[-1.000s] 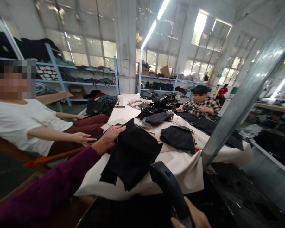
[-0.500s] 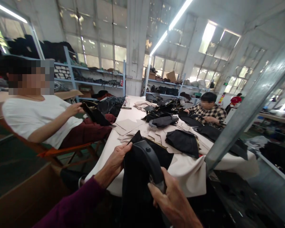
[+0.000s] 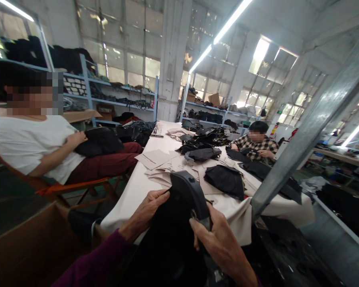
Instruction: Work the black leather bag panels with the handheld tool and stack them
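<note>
My left hand (image 3: pixel 145 213), in a purple sleeve, is closed on the top edge of a black piece of fabric (image 3: pixel 167 247) that hangs off the near end of the long table (image 3: pixel 131 191). My right hand (image 3: pixel 223 247) grips the curved black handle of a tool (image 3: pixel 191 195), held upright against the fabric. The tool's lower part is hidden behind my hand and the cloth.
Black fabric pieces (image 3: pixel 224 179) and beige paper patterns (image 3: pixel 155 159) cover the table. A person in a white shirt (image 3: pixel 32 143) sits at left with black cloth in the lap. A person in a checked shirt (image 3: pixel 257 145) works at the far right. A slanted metal post (image 3: pixel 305 131) rises at right.
I pulled the black fabric off the table towards me with my left hand. My right hand raised the black tool up to it. The seated person drew black cloth into the lap.
</note>
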The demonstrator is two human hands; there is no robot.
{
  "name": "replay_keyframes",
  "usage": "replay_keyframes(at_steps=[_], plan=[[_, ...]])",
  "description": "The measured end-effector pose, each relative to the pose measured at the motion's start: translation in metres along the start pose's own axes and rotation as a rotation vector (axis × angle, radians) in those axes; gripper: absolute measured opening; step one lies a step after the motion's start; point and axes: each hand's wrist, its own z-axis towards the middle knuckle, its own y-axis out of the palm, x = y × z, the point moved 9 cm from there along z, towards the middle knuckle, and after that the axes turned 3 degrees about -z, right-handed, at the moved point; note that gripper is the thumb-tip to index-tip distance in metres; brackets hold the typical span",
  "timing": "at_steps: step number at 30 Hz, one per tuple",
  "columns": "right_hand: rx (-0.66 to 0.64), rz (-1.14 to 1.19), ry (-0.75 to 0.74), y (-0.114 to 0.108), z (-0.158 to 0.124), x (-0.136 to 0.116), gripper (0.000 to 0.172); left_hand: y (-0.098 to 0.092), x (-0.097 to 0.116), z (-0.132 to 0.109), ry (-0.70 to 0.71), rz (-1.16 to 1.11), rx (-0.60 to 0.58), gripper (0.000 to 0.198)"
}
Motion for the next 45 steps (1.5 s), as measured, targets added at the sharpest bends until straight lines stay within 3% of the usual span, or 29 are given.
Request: replay_keyframes(at_steps=[2, 5, 8, 11, 16, 18, 23, 29, 34, 38, 42, 45], plan=[[0.043, -0.006, -0.024, -0.005, 0.009, -0.002, 0.011, 0.003, -0.006, -0.002, -0.026, 0.012, -0.008, 0.032], [0.076, -0.004, -0.035, -0.017, 0.014, 0.000, 0.013, -0.012, -0.005, 0.002, -0.002, -0.024, 0.102, 0.028], [0.083, -0.001, -0.005, -0.028, -0.002, 0.004, 0.014, -0.031, -0.002, 0.008, 0.006, -0.065, 0.182, 0.024], [0.073, -0.036, 0.050, -0.030, -0.028, 0.007, 0.013, -0.039, -0.003, 0.010, 0.004, -0.109, 0.205, 0.022], [-0.042, -0.068, 0.109, 0.001, -0.045, 0.012, 0.010, -0.026, -0.014, 0.008, 0.025, -0.171, 0.172, 0.025], [-0.006, -0.082, 0.106, 0.006, -0.039, 0.013, 0.011, -0.018, -0.020, 0.005, 0.010, -0.166, 0.145, 0.027], [0.094, -0.081, 0.036, -0.002, -0.023, 0.004, 0.011, -0.010, -0.020, -0.003, 0.000, -0.140, 0.148, 0.027], [0.040, -0.096, 0.057, 0.001, -0.044, 0.012, 0.012, -0.005, 0.000, -0.005, 0.078, -0.135, 0.177, 0.028], [0.079, -0.099, 0.042, -0.001, -0.043, 0.009, 0.012, 0.016, -0.010, -0.009, 0.041, -0.132, 0.123, 0.033], [0.093, -0.107, 0.047, -0.001, -0.037, 0.009, 0.014, 0.009, -0.013, 0.000, 0.057, -0.163, 0.149, 0.033], [0.000, -0.076, 0.082, 0.008, -0.047, 0.025, 0.011, -0.017, 0.011, 0.011, 0.106, -0.085, 0.278, 0.029], [0.027, -0.052, 0.110, -0.001, -0.060, 0.036, 0.010, -0.023, 0.064, 0.013, 0.264, 0.033, 0.364, 0.026]])
